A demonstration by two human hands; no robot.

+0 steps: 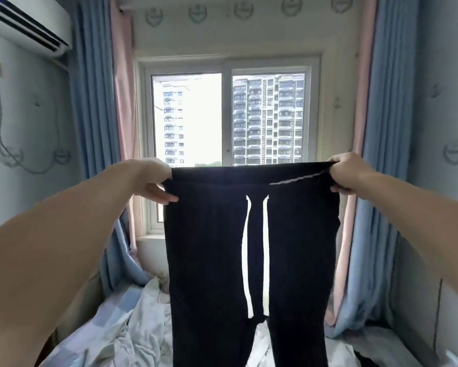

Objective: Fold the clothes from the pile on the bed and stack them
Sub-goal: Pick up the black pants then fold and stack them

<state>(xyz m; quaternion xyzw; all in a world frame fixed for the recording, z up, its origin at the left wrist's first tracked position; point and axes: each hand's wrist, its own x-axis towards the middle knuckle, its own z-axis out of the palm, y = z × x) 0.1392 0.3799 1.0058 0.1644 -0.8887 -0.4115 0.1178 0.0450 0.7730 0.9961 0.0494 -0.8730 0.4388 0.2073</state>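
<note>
— Two hands, one garment: what are the fingers doing?

— Fingers [167, 198] of the left hand [153, 181] pinch the left corner of the waistband, thumb on the near side, fingertips curled under the hem. The right hand [350, 172] grips the opposite corner the same way, knuckles up, fingers closed on the cloth.

— And the garment itself?

— Dark trousers [212, 260], held up at full arm's length and stretched flat between both hands, waistband level, legs hanging straight down. White drawstrings [265, 247] dangle from the waist at the centre, and a pale strip shows along the inside of the waistband near the right hand.

— Where does that put them in the room?

— In the air, in front of the window [227, 117], above the bed [90, 335]. Whether the leg ends touch the bed cannot be told; they run out of the bottom of the frame.

— What lies below?

— Rumpled white clothes [140, 324] on a blue-and-white checked sheet, left of the hanging legs. Something dark lies at the lower right edge.

— The surroundings?

— Blue and pink curtains [376, 154] flank the window; an air conditioner [29, 25] sits high on the left wall. Apartment towers stand outside the glass.
</note>
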